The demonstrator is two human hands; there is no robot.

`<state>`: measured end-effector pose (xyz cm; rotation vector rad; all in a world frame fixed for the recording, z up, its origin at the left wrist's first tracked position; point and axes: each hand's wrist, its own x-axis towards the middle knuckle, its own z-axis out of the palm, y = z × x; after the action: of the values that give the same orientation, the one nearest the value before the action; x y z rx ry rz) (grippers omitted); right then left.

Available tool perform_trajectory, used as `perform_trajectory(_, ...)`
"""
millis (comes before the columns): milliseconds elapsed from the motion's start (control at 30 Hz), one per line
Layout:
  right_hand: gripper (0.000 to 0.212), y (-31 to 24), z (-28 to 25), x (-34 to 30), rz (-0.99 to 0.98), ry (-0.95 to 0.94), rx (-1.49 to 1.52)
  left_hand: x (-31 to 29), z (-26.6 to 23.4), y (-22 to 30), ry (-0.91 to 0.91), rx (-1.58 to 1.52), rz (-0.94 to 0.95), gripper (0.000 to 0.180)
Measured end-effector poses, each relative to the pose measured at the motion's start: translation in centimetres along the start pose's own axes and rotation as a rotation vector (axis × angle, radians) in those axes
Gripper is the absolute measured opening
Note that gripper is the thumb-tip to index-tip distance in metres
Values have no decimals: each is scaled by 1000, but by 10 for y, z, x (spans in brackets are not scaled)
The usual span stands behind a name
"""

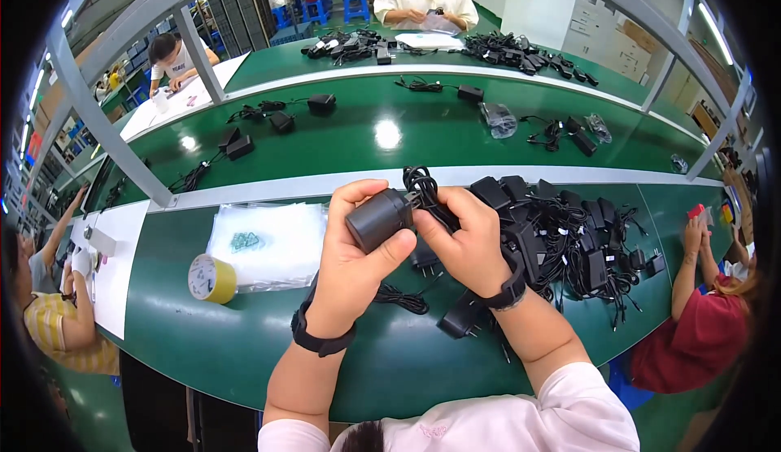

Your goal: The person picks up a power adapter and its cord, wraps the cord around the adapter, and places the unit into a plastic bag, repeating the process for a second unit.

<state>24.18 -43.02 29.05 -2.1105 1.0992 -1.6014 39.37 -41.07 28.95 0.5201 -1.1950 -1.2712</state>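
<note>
My left hand (351, 263) is closed around a black power adapter (379, 221), held over the green table with its prong end toward my right hand. My right hand (469, 244) grips a bundled black cable (420, 185) beside that end, and its thumb and fingertips come close to the prongs. The bundle's loops stick up above the fingers. Below the hands, another coiled cable (402, 298) and a loose adapter (462, 315) lie on the table. A large heap of black adapters with cables (569, 236) spreads out right of my right hand.
A stack of clear plastic bags (281, 244) and a yellow roll of tape (213, 279) are at left. Beyond a pale metal rail (309, 182), a green belt (325, 144) carries scattered adapters and bagged pieces. Metal posts stand along it. Other people work across and on both sides.
</note>
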Motion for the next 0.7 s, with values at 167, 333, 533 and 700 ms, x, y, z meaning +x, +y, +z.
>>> perform_trajectory(167, 20, 6, 2, 1, -171, 24, -107, 1, 7, 2, 58, 27, 2, 50)
perform_trajectory(333, 23, 5, 7, -1, -276, 149, -149, -1, 11, -4, 139, -28, 8, 49)
perform_trajectory(533, 28, 10, 7, 0, -315, 167, -82, -2, 15, -2, 185, -139, -25, 50)
perform_trajectory(700, 39, 15, 5, -3, -212, -22, 67, -1, 9, 5, 191, -262, -135, 50)
